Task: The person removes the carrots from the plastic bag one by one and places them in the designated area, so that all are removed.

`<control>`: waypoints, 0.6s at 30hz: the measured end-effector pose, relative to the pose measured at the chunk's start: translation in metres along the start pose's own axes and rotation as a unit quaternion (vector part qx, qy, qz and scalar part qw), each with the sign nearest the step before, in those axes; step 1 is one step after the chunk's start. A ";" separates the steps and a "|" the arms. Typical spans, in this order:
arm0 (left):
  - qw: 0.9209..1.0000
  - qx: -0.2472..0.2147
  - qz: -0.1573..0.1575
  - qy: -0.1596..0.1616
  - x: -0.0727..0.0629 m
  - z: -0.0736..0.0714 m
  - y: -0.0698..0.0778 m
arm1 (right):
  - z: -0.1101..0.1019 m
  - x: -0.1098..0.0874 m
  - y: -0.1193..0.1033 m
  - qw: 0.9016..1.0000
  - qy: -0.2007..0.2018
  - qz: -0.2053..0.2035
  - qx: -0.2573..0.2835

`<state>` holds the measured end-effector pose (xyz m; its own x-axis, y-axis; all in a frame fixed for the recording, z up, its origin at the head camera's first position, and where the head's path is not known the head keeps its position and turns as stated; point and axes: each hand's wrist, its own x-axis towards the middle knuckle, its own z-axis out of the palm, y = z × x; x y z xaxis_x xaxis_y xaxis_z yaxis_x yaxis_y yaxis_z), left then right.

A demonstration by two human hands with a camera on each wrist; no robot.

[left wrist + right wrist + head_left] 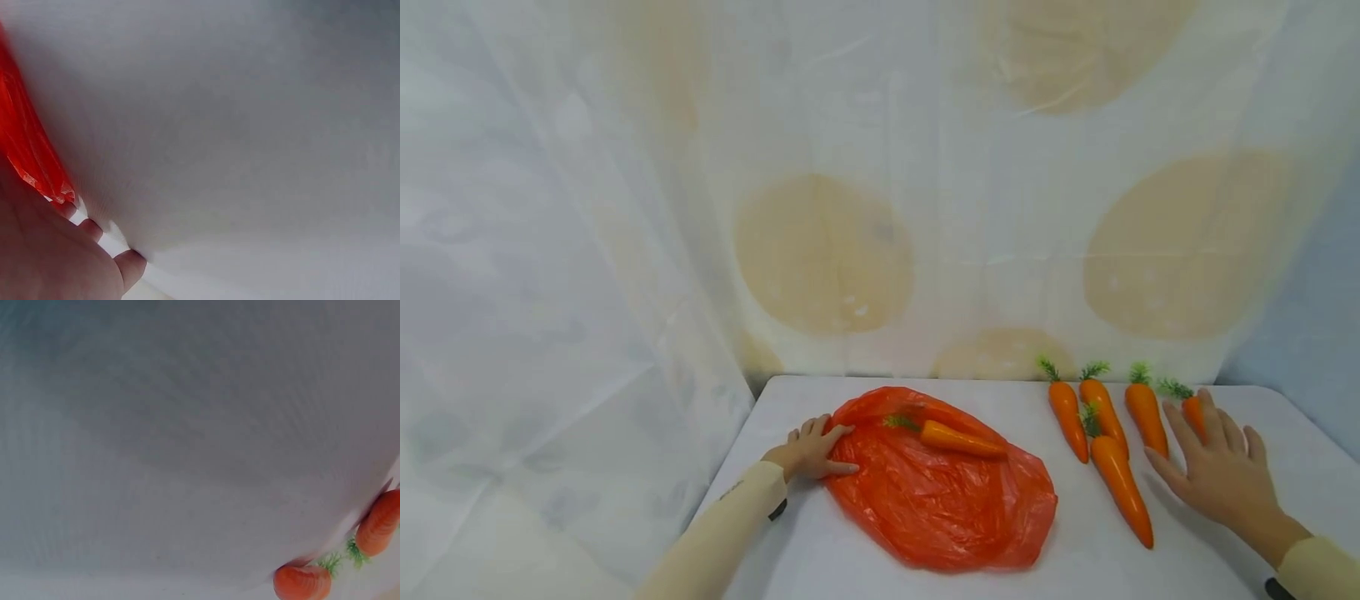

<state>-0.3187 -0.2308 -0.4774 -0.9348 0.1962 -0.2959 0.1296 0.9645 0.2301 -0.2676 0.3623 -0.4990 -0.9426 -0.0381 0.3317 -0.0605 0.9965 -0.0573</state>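
My left hand (811, 448) touches the left edge of a crumpled red plastic bag (925, 508), its fingers spread. In the left wrist view the fingertips are down at the white surface beside the bag (25, 131). One toy carrot (962, 439) with a green top lies on the bag. Over at the right, my right hand (1221, 475) is held with fingers spread, overlapping a carrot (1192, 417) that it partly hides. Just left of that hand lies another carrot (1145, 412). In the right wrist view two carrots (300, 583) show at the lower right corner.
More carrots lie between the bag and my right hand: one at the back (1066, 417), one beside it (1101, 404), and a nearer carrot (1122, 487) slanting forward. The white table (1000, 392) meets a spotted curtain (985, 250) behind.
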 end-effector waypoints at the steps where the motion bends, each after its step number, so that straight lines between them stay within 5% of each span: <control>1: 1.000 -0.001 -0.001 -0.002 -0.001 0.000 0.001 | 0.000 0.000 0.000 1.000 0.000 -0.001 0.001; 18: 1.000 0.002 0.001 0.003 -0.002 0.001 -0.001 | 0.000 0.009 -0.013 1.000 0.002 -0.022 0.018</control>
<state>-0.3164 -0.2321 -0.4781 -0.9365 0.1973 -0.2900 0.1329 0.9648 0.2271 -0.2756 0.3491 -0.4948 -0.9372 -0.0819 0.3391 -0.1145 0.9904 -0.0771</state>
